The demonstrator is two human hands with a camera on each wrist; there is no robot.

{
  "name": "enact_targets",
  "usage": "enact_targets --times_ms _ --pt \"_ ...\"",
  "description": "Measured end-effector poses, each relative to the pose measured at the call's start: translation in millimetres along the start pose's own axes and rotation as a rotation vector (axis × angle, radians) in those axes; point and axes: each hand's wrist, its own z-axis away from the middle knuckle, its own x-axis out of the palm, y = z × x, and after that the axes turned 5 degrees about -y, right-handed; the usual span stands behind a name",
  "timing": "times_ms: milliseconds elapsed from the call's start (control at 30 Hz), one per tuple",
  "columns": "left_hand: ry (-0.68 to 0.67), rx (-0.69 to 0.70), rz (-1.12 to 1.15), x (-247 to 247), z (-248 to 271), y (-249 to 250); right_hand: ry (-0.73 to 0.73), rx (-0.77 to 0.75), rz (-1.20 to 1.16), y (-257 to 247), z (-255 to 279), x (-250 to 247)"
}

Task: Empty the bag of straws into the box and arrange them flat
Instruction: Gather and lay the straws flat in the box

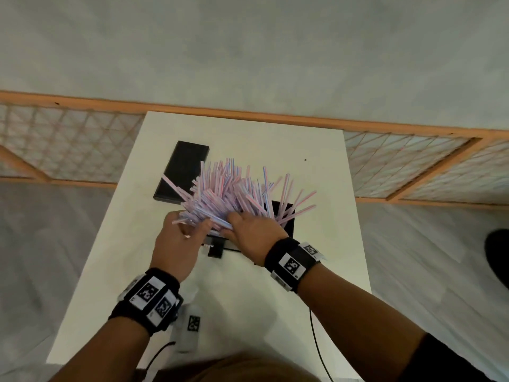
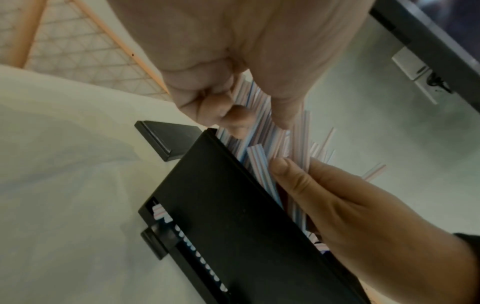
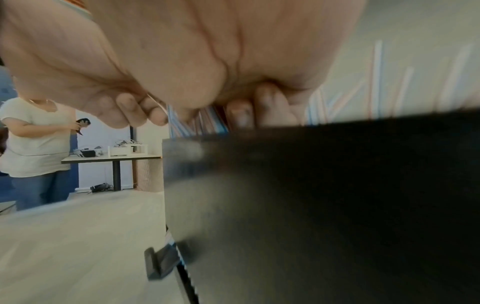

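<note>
Fingers first: your left hand (image 1: 176, 241) has its fingers (image 2: 207, 109) curled into the near-left edge of the straws (image 1: 234, 194), thumb on the far side, so a bundle is pinched between them. Your right hand (image 1: 253, 230) lies over the near-right part of the pile, its fingers (image 3: 130, 109) bent down among the straws and closed on a clump.

Largest down: the white table (image 1: 316, 188) carries everything. On it, the black box (image 2: 233, 216) sits under your hands, and a black lid (image 1: 184, 166) lies flat just beyond it to the left. The straws are in and over the box, not level with it; they fan upward and outward, many ends poking past the rim toward the far side and right, one lying across the lid.

Risks, as I judge them: with so many ends above the rim, pressing down hard could kink straws or flip loose ones onto the table. Pulling your hands apart while both grip could drag a bunch over the edge. The box looks light and may slide or tip if you push sideways.

The straws themselves are thin, pale, with red and blue stripes, tangled at crossing angles. A row of ends shows through the slot (image 2: 197, 257) low in the box's side.
</note>
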Motion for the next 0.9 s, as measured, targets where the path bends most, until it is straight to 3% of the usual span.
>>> enact_targets --times_ms 200,467,600,700,833,900 --pt "-0.055 0.021 -0.054 7.0 -8.8 -7.0 -0.095 -0.005 0.059 -8.8 -9.2 -2.2" --pt "-0.051 0.031 -0.036 -5.0 -8.2 -4.7 0.157 -0.07 -0.239 -9.2 4.3 -11.9" --pt "-0.137 0.06 0.004 -7.8 -2.7 -3.6 0.14 0.036 -0.375 -1.1 17.3 0.1" --pt "-0.115 0.068 -0.061 -8.8 -1.2 -6.9 0.15 0.071 -0.261 1.4 25.8 20.5" --pt "-0.09 0.07 -0.149 -8.6 -8.4 -19.1 0.37 -0.152 0.004 1.5 26.4 38.8" --pt "-0.096 0.097 -0.165 -8.0 -7.8 -20.6 0.41 -0.152 0.016 1.6 24.2 43.1"
